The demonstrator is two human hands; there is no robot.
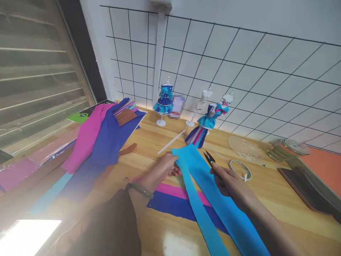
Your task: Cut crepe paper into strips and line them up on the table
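My left hand (172,165) pinches the upper left corner of a bright blue crepe sheet (210,185). From that end a narrower blue strip (195,202) hangs apart from the wider part, both running toward the lower right. In my right hand (225,179) are small black scissors (210,157), their blades parted and pointing up and left, close to the sheet's right edge. Beneath the blue pieces lie a pink strip (172,191) and a dark blue strip (173,206) on the wooden table (154,234).
Pink and dark blue sheets (106,138) pile up at the left. Small dress forms (165,99) stand at the back by the wall grid. A tape roll (240,170), a glass jar (287,149) and a dark tablet-like object (305,188) are at the right.
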